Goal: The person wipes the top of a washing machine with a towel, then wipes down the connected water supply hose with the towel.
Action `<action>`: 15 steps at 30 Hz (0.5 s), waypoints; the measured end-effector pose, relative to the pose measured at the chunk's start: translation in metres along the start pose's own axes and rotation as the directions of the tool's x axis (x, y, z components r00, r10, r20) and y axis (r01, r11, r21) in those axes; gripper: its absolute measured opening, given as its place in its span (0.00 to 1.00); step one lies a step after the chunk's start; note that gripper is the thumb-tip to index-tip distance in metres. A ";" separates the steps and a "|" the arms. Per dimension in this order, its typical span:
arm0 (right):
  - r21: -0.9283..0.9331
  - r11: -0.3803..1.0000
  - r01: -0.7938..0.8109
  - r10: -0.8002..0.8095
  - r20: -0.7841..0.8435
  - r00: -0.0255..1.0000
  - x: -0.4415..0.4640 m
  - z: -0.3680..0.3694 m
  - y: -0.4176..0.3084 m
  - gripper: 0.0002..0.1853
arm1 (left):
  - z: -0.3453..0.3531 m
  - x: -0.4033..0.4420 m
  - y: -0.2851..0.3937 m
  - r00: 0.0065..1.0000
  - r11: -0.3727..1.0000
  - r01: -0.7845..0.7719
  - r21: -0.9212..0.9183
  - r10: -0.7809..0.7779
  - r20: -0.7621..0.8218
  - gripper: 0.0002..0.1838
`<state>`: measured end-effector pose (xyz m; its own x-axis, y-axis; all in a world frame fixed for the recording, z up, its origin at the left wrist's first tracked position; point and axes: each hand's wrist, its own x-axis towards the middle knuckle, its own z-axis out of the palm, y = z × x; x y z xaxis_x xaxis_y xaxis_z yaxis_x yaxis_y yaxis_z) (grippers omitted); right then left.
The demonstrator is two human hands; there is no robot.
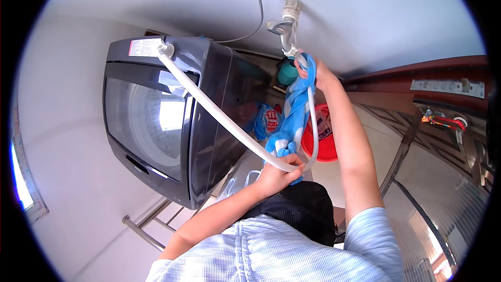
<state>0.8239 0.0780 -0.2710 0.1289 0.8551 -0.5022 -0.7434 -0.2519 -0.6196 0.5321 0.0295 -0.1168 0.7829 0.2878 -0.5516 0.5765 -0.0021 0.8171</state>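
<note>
A white hose (216, 114) runs from the back corner of a dark washing machine (201, 125), loops near my body and rises to a metal tap (285, 31) on the wall. My left hand (282, 176) is closed around the low part of the hose and the lower end of a blue and white cloth (296, 109). Just below the tap, my right hand (314, 73) is closed on the cloth's upper end, beside the hose's tap end. The cloth hangs twisted between both hands.
A red basin (324, 146) and a blue bag (267, 120) are on the floor beyond the cloth. A teal container (287, 73) stands near the wall. Metal rails (148, 232) are at lower left, and a door with a metal lock plate (448, 87) is at right.
</note>
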 end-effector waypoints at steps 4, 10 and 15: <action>-0.063 0.998 -0.008 0.007 -0.019 1.000 0.009 0.020 -0.026 0.21 | -0.001 0.000 0.000 1.000 1.000 -0.019 0.016 0.019 0.004 0.13; -0.146 0.987 0.067 -0.117 -0.365 0.924 0.011 0.061 -0.028 0.19 | -0.001 0.001 -0.004 1.000 0.998 -0.022 0.058 0.022 0.002 0.13; -0.255 0.937 0.238 -0.323 -0.377 0.868 0.007 0.063 -0.017 0.19 | -0.001 0.001 -0.004 0.999 0.997 -0.032 0.070 0.033 -0.011 0.12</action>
<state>0.7964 0.1171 -0.2264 0.5991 0.6531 -0.4632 -0.4987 -0.1482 -0.8540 0.5306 0.0311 -0.1201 0.7989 0.2980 -0.5225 0.5661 -0.0787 0.8206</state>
